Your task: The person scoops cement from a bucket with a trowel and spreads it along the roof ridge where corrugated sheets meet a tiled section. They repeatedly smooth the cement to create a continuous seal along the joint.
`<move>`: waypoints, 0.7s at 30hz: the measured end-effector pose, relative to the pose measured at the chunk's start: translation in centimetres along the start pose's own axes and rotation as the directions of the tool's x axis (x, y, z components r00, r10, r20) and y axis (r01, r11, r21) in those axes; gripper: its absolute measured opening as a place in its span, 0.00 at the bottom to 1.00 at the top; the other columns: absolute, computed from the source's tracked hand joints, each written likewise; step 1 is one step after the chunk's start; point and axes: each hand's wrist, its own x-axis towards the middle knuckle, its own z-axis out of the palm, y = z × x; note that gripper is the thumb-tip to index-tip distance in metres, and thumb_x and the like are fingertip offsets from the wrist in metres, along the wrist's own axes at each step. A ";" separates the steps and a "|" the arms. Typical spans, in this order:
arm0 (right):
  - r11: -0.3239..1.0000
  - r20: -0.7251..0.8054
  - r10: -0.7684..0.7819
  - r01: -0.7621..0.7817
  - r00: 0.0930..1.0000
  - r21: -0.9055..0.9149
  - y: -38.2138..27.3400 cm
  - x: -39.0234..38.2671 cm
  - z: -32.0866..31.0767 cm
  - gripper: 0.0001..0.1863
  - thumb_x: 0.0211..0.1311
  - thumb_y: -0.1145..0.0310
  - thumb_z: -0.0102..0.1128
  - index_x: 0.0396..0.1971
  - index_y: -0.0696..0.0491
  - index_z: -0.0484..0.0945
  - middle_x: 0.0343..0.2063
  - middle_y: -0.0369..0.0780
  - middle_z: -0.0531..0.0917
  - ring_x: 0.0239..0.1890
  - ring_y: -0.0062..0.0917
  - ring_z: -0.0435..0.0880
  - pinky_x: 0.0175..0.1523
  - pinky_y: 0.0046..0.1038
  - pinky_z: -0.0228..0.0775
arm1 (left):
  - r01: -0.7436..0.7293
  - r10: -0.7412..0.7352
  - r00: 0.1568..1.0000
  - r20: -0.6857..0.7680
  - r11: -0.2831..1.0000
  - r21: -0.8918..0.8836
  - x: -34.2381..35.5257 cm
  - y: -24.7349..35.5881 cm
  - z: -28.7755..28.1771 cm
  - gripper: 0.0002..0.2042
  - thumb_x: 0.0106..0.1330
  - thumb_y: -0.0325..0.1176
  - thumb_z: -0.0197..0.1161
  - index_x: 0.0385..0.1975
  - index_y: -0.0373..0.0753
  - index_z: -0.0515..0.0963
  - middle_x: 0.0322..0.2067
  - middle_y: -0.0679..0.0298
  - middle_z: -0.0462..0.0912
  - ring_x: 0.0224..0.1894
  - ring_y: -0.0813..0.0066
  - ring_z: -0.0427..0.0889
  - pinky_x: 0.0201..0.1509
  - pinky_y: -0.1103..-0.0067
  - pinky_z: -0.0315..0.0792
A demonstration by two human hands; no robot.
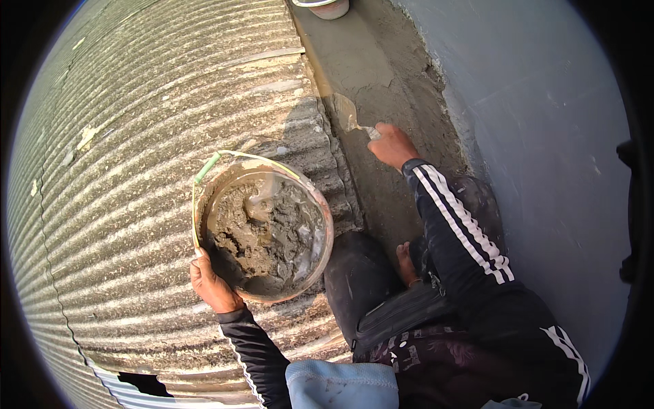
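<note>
My left hand [212,283] grips the lower-left rim of a bucket [320,255] of wet grey mortar [255,232], where its wire handle joins. The bucket is over the corrugated roof sheets, with the handle's green grip at its upper left. My right hand [392,145] is closed on the handle of a trowel [346,112], whose blade is over the strip of grey cement [378,75] beside the roof edge. The blade is partly see-through in the glare, so whether it touches the cement I cannot tell.
The corrugated roof [122,170] fills the left side, with a dark opening at the lower left. A smooth grey wall [538,136] runs along the right. Another bucket [327,8] stands at the far end of the cement strip. My knees and bare foot [406,262] are in the narrow channel.
</note>
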 end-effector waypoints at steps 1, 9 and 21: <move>0.993 -0.036 0.049 -0.053 0.998 -0.101 0.5 1.1 1.4 0.18 0.63 0.71 0.57 0.49 0.61 0.84 0.41 0.51 0.88 0.46 0.43 0.89 0.53 0.43 0.80 | 0.026 -0.025 0.999 -0.041 0.999 0.033 0.1 0.0 0.2 0.14 0.81 0.37 0.61 0.28 0.42 0.75 0.25 0.72 0.79 0.24 0.86 0.74 0.28 0.82 0.70; 0.938 0.035 0.206 -0.187 0.978 -0.291 1.8 3.5 9.7 0.17 0.70 0.70 0.58 0.56 0.57 0.81 0.55 0.52 0.84 0.61 0.49 0.83 0.64 0.47 0.75 | 0.019 -0.018 1.000 -0.018 0.998 0.058 0.8 -0.6 -1.2 0.13 0.81 0.38 0.61 0.32 0.40 0.78 0.30 0.70 0.83 0.29 0.84 0.78 0.34 0.82 0.74; 0.936 0.095 0.182 -0.143 0.979 -0.320 2.5 5.2 7.1 0.17 0.66 0.70 0.62 0.51 0.60 0.86 0.50 0.54 0.87 0.55 0.46 0.86 0.60 0.42 0.77 | -0.034 0.034 0.999 -0.030 0.999 0.011 1.1 -1.4 -1.3 0.22 0.79 0.38 0.64 0.21 0.47 0.65 0.21 0.79 0.66 0.24 0.90 0.56 0.27 0.83 0.53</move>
